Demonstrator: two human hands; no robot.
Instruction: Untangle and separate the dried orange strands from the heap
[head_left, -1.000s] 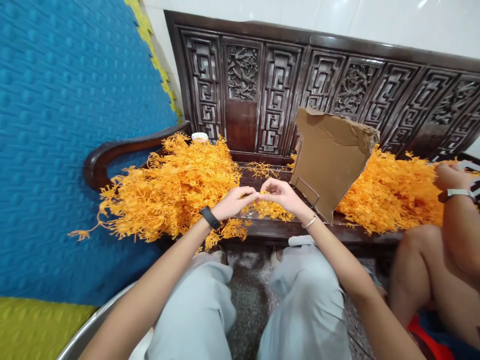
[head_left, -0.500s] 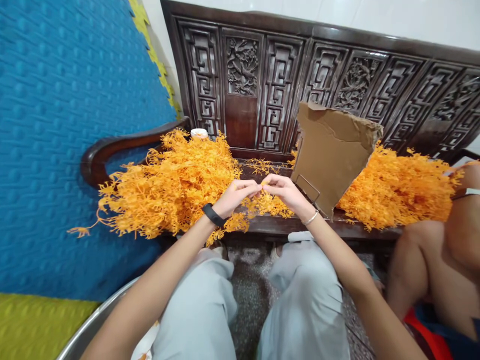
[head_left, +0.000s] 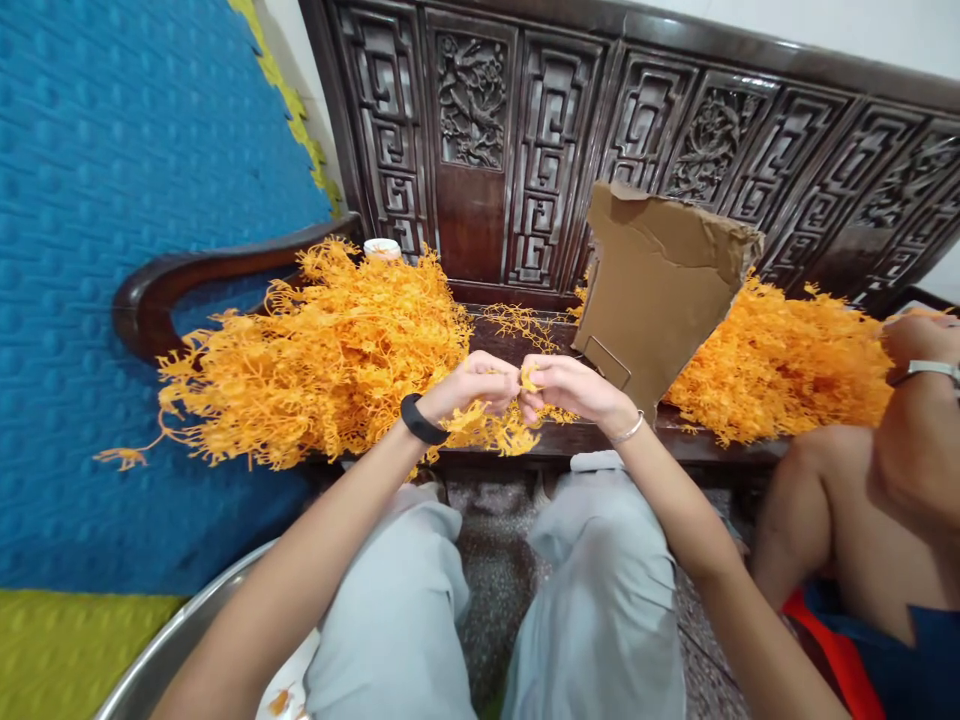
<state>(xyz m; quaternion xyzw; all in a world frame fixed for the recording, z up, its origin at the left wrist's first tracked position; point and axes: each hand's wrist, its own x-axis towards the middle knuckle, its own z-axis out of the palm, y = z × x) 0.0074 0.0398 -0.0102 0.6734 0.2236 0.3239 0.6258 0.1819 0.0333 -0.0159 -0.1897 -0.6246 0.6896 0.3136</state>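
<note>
Over the bench's front edge, my left hand (head_left: 484, 383) and my right hand (head_left: 566, 387) meet at the fingertips. A small orange piece (head_left: 530, 378) is pinched in my right fingers. My left fingers are closed round thin orange strands (head_left: 472, 425), which hang below them. A big heap of orange branching plastic pieces (head_left: 330, 350) lies to the left of my hands. More loose strands (head_left: 521, 325) lie behind them on the dark wooden bench (head_left: 480, 345).
A brown cardboard sheet (head_left: 660, 290) stands right of my hands, before a second orange heap (head_left: 787, 365). A person's bare knee and arm (head_left: 911, 440) are at the right. A metal basin (head_left: 187, 625) sits lower left. A white lid (head_left: 382, 248) shows behind the left heap.
The view has shifted slightly. My fingers have curled in more, and a larger bit of orange now shows in my right fingers, with strands hanging under my left hand.
</note>
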